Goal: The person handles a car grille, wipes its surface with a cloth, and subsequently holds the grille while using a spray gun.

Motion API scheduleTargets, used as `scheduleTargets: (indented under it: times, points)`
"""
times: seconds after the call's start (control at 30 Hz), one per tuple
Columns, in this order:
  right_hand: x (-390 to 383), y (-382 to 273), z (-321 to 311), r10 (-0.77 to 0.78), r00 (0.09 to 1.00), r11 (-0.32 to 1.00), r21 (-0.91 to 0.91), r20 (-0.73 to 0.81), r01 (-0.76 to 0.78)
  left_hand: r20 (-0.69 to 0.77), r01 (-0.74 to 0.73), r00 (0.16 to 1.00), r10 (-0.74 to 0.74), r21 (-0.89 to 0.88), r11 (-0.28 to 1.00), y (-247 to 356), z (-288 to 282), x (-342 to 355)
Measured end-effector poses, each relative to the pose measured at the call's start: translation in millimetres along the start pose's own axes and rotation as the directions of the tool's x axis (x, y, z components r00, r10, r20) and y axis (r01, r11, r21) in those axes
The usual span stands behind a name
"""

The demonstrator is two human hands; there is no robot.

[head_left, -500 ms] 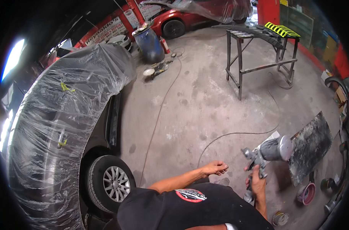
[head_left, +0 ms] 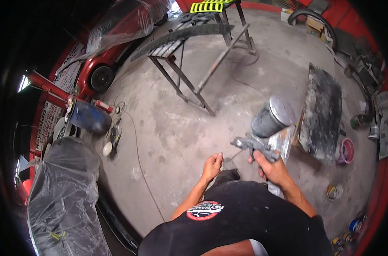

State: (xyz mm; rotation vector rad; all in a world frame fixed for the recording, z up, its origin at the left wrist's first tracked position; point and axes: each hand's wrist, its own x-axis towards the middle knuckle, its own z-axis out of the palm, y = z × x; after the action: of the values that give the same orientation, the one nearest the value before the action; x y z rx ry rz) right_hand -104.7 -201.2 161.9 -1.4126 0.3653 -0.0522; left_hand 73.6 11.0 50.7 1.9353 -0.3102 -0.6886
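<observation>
My right hand (head_left: pixel 270 168) is wrapped round the handle of a grey spray gun (head_left: pixel 251 143). The gun's large cylindrical paint cup (head_left: pixel 266 121), with a silvery lid, sits on its far side and leans to the right. To the left of the gun, apart from it, my left hand (head_left: pixel 212 165) is raised over the floor. Its fingers are curled in, and nothing shows in them. Behind the cup a pale sheet (head_left: pixel 284 141) lies beside a dark, paint-smeared panel (head_left: pixel 319 115).
A metal stand (head_left: pixel 177 74) bears a long dark trim piece (head_left: pixel 189 35) and yellow-green slatted parts (head_left: pixel 206 7). At left are a plastic-covered car (head_left: pixel 66 192) and a blue barrel (head_left: pixel 89 117). A hose (head_left: pixel 139 158) crosses the floor. A pink bucket (head_left: pixel 346 150) and cans (head_left: pixel 334 192) stand right.
My view has swung to the right, so the covered car now sits lower left and the stand nearer. The spray gun stays in my right hand; my left hand now points more forward.
</observation>
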Motion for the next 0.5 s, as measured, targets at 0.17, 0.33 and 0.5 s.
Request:
scheduleTargets:
  times: [0.17,0.33,0.5]
  points:
    - [-81,41,-22,0.036,0.887,0.990,0.135,-0.460,0.030,0.285,-0.373,0.912,0.294,0.279,0.885,57,65,48]
    - [-122,39,-33,-0.008,0.587,0.971,0.134,-0.810,0.198,0.473,-0.535,0.738,0.481,-0.022,0.844,80,159,39]
    - [-137,37,-47,0.045,0.531,0.945,0.208,-0.846,0.252,0.569,-0.646,0.622,0.538,-0.015,0.763,37,163,0]
